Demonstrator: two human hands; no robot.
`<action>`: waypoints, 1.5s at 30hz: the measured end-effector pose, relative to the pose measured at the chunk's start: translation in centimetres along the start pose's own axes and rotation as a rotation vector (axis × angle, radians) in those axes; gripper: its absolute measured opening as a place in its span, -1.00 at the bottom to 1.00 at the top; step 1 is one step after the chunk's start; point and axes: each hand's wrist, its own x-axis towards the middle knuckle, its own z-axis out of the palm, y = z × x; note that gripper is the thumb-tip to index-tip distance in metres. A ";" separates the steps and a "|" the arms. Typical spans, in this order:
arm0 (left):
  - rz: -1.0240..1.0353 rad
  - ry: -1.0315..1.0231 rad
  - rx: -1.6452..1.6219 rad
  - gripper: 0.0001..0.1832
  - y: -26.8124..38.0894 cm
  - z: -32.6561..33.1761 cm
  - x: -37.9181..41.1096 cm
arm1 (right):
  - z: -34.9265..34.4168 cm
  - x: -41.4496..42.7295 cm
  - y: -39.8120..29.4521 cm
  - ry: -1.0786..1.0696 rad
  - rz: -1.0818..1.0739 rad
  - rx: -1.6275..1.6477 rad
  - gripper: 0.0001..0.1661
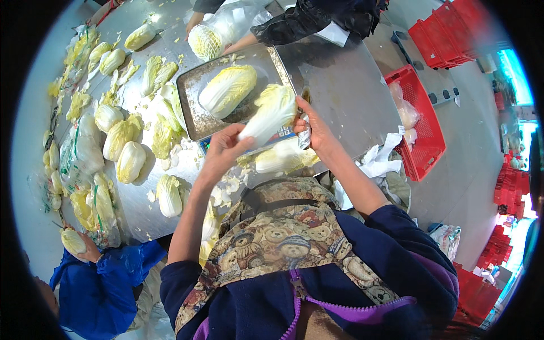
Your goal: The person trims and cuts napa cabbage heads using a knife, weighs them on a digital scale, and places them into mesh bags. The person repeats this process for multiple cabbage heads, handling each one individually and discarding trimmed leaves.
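A loose napa cabbage leaf (272, 117) is held between my two hands, over the near edge of a scale's metal pan (193, 123). My left hand (229, 146) pinches its thick white base. Around its frilled yellow top close the fingers of my right hand (314, 127). A small whitish patterned object (304, 134) shows under my right fingers; what it is I cannot tell. One whole napa cabbage (228, 90) lies on the pan. Below the leaf, the scale's blue keypad (280, 134) is partly covered. Another cabbage (282, 157) lies at the table edge nearest me.
Several cabbages (131, 162), loose leaves and bagged cabbages (81, 146) spread over the metal table (140, 212) at left. Across from me, a person's dark sleeve (293, 23) reaches to a netted cabbage (205, 41). A blue-sleeved co-worker's hand (90, 248) holds a cabbage. Red crates (425, 157) stand right.
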 end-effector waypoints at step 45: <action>0.374 0.009 0.505 -0.78 4.4 9.1 2.3 | -11.3 -15.5 -4.5 0.500 -0.557 -0.523 -0.76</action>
